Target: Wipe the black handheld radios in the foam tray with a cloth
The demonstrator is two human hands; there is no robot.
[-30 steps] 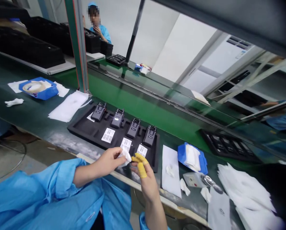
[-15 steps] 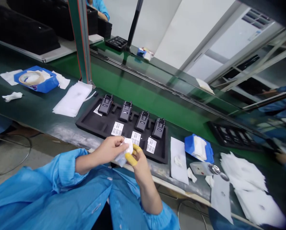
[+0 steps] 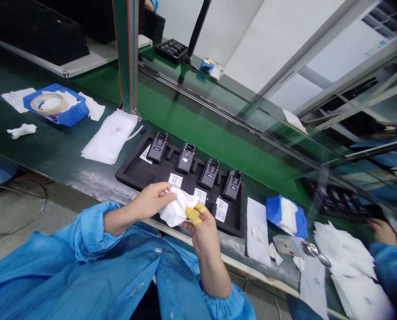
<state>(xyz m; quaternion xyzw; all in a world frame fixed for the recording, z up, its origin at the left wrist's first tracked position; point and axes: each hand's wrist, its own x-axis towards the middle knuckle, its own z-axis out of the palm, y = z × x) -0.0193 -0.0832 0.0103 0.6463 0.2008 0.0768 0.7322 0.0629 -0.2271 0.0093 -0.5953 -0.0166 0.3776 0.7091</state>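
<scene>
Both my hands hold a white cloth (image 3: 176, 210) just in front of me at the bench edge. My left hand (image 3: 150, 201) pinches its upper left part. My right hand (image 3: 201, 227), with yellow finger cots on the fingertips, grips its lower right side. Behind the cloth lies a black tray (image 3: 135, 171) carrying several small black devices (image 3: 185, 158) upright in a row, with white barcode labels (image 3: 221, 209) in front of them.
A stack of white sheets (image 3: 110, 138) lies left of the tray. A blue bin with a tape roll (image 3: 53, 104) sits far left. Right of the tray: a white sheet (image 3: 257, 222), a blue box of wipes (image 3: 286, 216), a dispenser bottle (image 3: 293, 246), white bags (image 3: 348, 255). Another person's hand (image 3: 381, 231) is at right.
The cloth has been opened out from a small wad into a wider piece between my hands. My view has shifted, so the tray sits further right.
</scene>
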